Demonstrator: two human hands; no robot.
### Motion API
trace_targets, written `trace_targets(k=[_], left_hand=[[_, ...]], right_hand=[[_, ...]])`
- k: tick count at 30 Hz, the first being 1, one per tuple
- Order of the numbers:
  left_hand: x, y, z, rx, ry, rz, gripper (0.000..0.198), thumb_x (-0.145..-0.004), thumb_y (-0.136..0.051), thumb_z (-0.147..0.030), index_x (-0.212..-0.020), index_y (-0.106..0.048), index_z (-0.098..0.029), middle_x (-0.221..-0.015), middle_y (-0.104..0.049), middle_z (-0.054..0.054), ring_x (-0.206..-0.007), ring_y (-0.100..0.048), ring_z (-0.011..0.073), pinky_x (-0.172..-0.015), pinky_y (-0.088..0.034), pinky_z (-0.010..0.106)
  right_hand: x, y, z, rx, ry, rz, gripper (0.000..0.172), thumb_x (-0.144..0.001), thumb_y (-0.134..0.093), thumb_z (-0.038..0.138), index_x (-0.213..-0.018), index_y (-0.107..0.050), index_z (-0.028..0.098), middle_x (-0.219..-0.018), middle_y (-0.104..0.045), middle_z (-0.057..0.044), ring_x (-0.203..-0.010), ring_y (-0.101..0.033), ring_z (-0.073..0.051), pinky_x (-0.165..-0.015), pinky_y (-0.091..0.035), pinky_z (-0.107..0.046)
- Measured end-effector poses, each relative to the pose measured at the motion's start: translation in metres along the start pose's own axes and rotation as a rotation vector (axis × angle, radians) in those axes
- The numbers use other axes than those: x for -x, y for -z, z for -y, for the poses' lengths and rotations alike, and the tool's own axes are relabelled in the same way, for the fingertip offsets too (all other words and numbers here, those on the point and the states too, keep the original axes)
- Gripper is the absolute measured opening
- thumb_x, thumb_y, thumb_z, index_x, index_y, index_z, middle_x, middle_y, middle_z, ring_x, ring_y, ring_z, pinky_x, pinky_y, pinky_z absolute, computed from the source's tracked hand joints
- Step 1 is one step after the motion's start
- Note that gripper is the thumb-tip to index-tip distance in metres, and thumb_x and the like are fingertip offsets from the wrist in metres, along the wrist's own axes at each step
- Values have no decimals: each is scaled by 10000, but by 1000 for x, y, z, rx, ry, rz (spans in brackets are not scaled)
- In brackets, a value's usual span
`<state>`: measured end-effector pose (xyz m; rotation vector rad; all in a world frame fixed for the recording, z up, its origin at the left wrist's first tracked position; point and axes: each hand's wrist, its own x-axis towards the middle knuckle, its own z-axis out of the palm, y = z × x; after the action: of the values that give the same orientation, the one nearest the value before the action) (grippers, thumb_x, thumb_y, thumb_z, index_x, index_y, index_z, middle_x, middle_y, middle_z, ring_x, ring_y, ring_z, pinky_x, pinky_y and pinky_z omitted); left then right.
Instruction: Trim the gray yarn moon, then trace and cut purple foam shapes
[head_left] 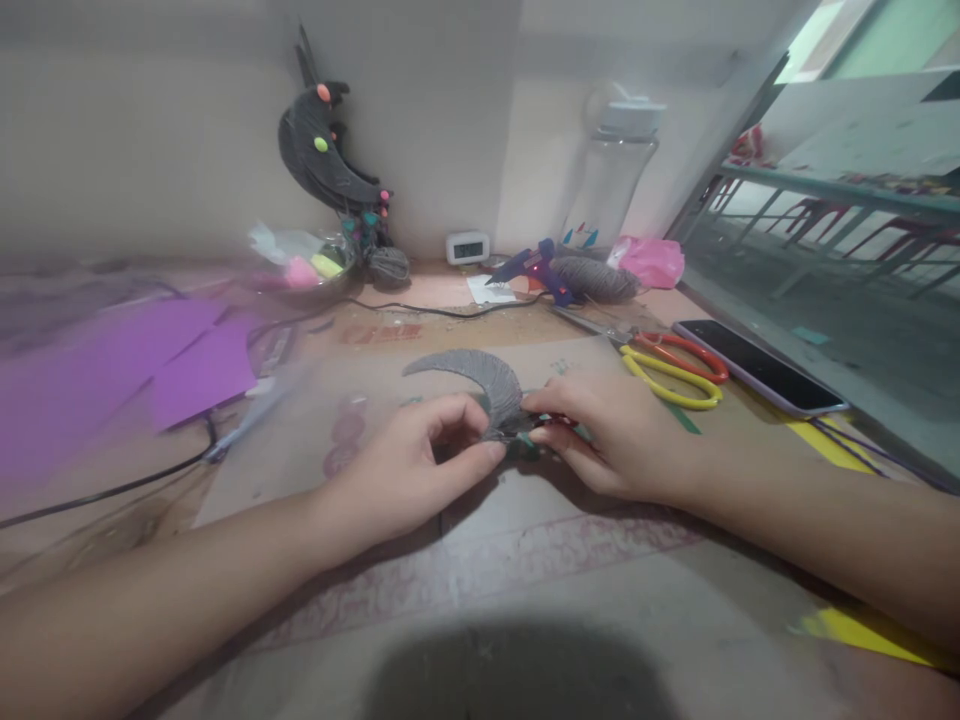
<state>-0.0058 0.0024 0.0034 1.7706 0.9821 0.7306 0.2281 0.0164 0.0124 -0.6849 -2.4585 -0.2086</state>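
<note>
A grey crescent (484, 375) that looks wrapped in yarn is held just above the table between my two hands. My left hand (412, 465) pinches its lower end with thumb and forefinger. From the other side, my right hand (600, 430) has its fingertips closed at the same end. Small dark and green bits show between the hands, too blurred to name. The crescent's thin tip points left, away from my fingers.
Scissors (671, 370), a phone (757, 365), a glue gun (536, 270) and a grey yarn bundle (596, 278) lie to the right. Purple sheets (202, 360) and a black cable (105, 492) are left. Behind stand a small clock (468, 247), a bottle (611, 180) and a dark crescent ornament (315, 150).
</note>
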Motion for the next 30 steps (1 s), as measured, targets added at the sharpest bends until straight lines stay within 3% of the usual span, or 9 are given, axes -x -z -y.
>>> trace_targets(k=[17,30], left_hand=[[-2,0,3,52,1,-12,163,-893,-610,-317,-804,-552,-194,-700,-560,-47,-601,-470,90,-536,-364,199],[0,-1,-1,-81,-38,-27,158,-877,-612,-300,-779,-554,-190,-670,-540,-56,-607,-471,96,-552,-365,221]], right_hand=[[2,-2,-2,8,27,0,213,-994,-480,285,-1056,-616,132,-780,-662,-55,-678,-553,-172,-613,-375,-288],[-2,-1,2,29,45,1,195,-993,-469,234,-993,-628,121,-738,-631,-46,-641,-503,-163,-591,-326,-295]])
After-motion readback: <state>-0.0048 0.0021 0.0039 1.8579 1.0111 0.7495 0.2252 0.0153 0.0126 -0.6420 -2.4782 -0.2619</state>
